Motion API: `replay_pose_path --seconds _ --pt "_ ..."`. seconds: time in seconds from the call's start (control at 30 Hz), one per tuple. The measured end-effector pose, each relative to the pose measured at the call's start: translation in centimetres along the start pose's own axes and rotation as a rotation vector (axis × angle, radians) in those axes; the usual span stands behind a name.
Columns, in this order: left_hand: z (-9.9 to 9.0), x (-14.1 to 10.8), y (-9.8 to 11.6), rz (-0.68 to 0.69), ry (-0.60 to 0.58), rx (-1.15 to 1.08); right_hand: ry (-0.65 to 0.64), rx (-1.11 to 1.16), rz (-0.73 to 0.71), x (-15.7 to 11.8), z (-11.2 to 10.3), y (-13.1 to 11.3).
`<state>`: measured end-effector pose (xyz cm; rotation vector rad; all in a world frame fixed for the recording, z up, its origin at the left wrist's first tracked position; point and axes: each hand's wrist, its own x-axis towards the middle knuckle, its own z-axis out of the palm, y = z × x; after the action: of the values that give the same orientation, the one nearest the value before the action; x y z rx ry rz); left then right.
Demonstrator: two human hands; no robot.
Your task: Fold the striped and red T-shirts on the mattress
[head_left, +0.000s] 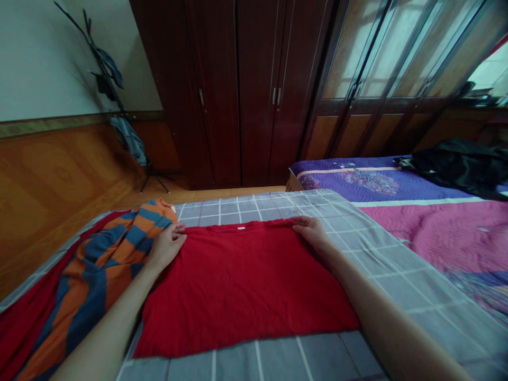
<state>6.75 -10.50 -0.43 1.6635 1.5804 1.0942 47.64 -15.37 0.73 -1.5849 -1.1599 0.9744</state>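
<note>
A red T-shirt (pixel 246 280) lies spread flat in front of me, with a small white label (pixel 241 228) at the middle of its far edge. At its far left corner, my left hand (pixel 169 244) has its thumb and fingers closed on the cloth. The far right corner is pinched between the thumb and fingers of my right hand (pixel 312 233). Beside my left forearm lies a rumpled orange and blue striped shirt (pixel 107 264), partly hidden by that arm.
A grey checked sheet (pixel 397 275) covers the surface beneath the shirts. More red cloth (pixel 39 296) lies at the far left. Rightward stands a bed with a purple and pink cover (pixel 448 227) and a black garment (pixel 456 164). Behind are dark wardrobes (pixel 257 106) and a coat stand (pixel 105 74).
</note>
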Motion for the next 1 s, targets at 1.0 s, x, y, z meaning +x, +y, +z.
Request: replay_pose_path --seconds 1.0 --pt "6.7 -7.3 2.4 0.688 -0.527 0.753 0.030 -0.648 -0.046 -10.0 -4.1 1.8"
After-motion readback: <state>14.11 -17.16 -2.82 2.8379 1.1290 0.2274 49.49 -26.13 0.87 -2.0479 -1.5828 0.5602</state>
